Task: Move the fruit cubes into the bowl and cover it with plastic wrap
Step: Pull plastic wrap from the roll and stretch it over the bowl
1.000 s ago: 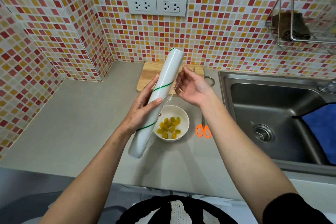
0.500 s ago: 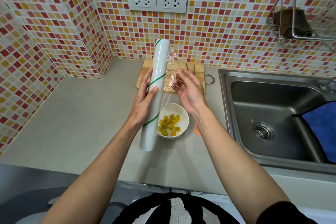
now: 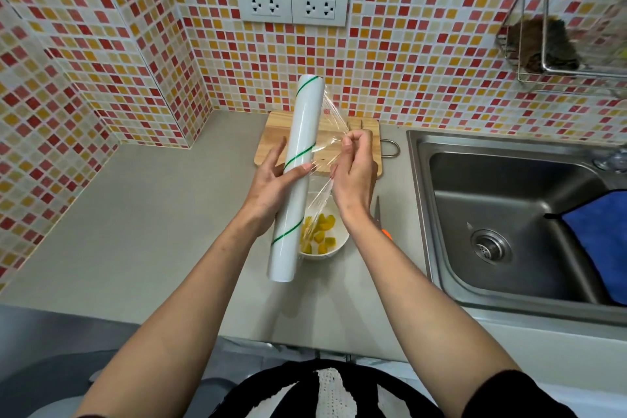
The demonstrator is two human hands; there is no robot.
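Bowl (image 3: 334,249) half-hidden — roll (image 3: 294,180), film (image 3: 330,136) overlapping.

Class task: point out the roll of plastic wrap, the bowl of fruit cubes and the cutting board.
roll of plastic wrap (image 3: 300,159): head view, middle of the white tube.
bowl (image 3: 334,249): head view, white rim at the right.
cutting board (image 3: 271,136): head view, bare left part.

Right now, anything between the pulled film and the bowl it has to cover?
Nothing solid. The right hand pinches the film drawn off the roll, which the left hand holds over the bowl. The fruit cubes sit below its rim. The roll's lower end overlaps the bowl's left edge in view.
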